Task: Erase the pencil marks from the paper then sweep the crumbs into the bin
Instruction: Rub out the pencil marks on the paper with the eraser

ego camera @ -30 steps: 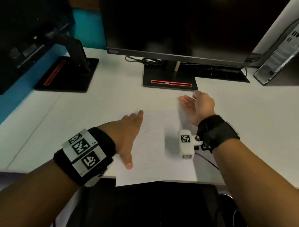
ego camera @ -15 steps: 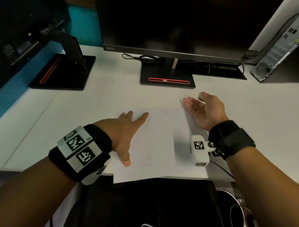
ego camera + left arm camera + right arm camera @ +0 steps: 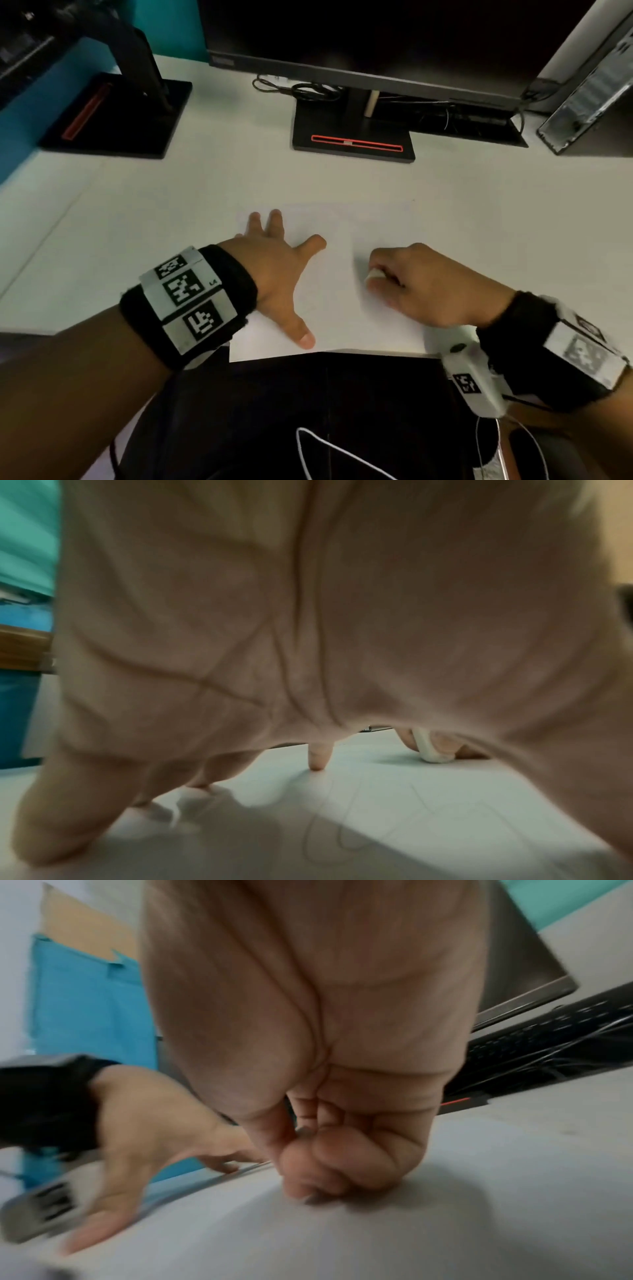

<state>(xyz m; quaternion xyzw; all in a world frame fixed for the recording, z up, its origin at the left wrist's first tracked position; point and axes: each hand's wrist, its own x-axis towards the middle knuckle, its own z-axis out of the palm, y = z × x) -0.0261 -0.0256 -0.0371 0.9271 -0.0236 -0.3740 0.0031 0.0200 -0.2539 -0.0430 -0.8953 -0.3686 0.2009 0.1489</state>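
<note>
Left hand (image 3: pixel 277 270) fingers splayed flat, pressing paper (image 3: pixel 342 308) down. Right hand (image 3: pixel 421 287) fingers curled, pinching white eraser (image 3: pixel 374 274) against the sheet.

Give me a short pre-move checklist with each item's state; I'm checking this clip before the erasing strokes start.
1. Left hand spread flat on the paper, steadying it: ok.
2. Right hand pinching the white eraser: ok.
3. Eraser tip down on the sheet: ok, per the left wrist view.
4. Pencil marks located: ok, faint lines near the left palm.
5. Paper fully on the desk: not ok, near edge overhangs.
6. Bin within reach: cannot tell.
</note>
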